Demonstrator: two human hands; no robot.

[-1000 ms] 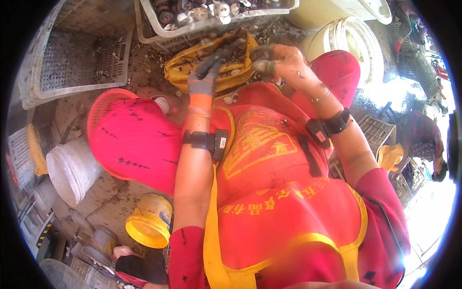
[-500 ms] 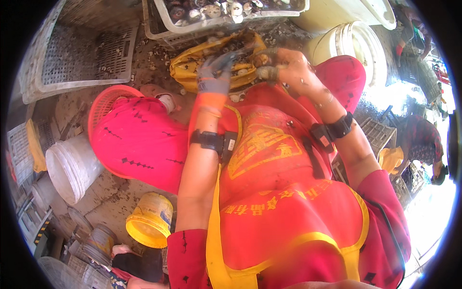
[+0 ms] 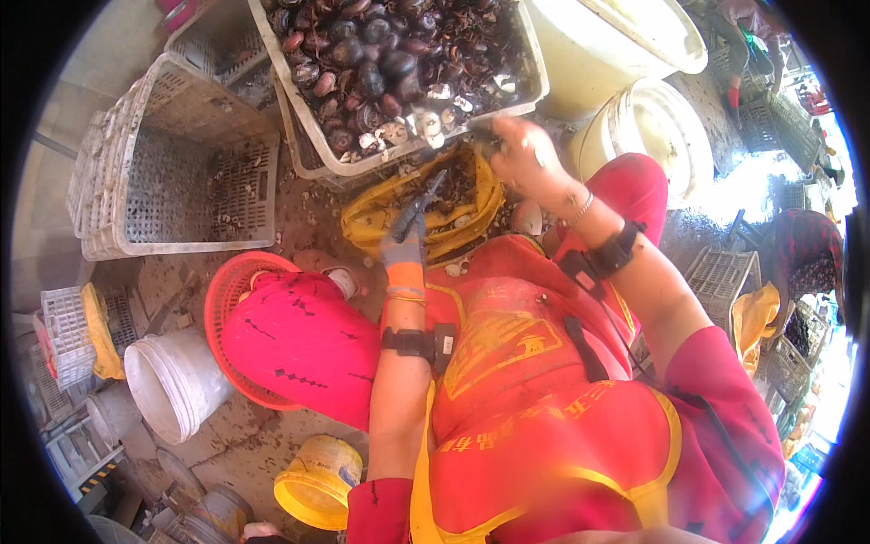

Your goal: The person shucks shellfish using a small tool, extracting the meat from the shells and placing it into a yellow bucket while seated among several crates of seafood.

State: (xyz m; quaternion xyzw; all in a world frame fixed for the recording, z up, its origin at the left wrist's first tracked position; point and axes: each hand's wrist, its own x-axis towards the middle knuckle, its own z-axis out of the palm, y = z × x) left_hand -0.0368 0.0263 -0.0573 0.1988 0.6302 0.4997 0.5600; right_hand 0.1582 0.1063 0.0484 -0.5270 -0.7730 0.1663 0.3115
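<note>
Left hand [image 3: 408, 234]: gloved, grey with an orange cuff, over the left part of the yellow sack [image 3: 361, 227]. A dark, narrow shape runs forward from it; can't tell if that's gloved fingers or a tool, so can't tell whether the hand is gripping anything. Right hand [image 3: 524, 161]: fingers bent in, fingertips dark, just above the sack's far right end and close to the near right corner of the top crate [image 3: 362, 164]. Can't tell if anything sits in its grip.

Sack lies on the floor with its mouth wide, between the person's knees and the crate. Dark scraps and white bits inside.

Dark round bulbs [image 3: 372, 54] are heaped in that crate, just beyond the sack; white pieces lie along its near side. Crate rests on another one.

Left of it: a stack of pale crates [image 3: 145, 245], white bits against the inner wall. Red basket [image 3: 227, 290] is by the left knee, partly hidden by the leg. White bucket [image 3: 177, 385] is tipped outside the basket; yellow bucket [image 3: 317, 480] is nearer the body, also tipped. Right of the bulbs: a large cream tub [image 3: 589, 54], with a cream bucket [image 3: 625, 136] next to it.

Person wears a red apron [image 3: 507, 363] with yellow trim, plus a dark strap on each forearm. Co-worker [image 3: 811, 258] at far right, bent over.
</note>
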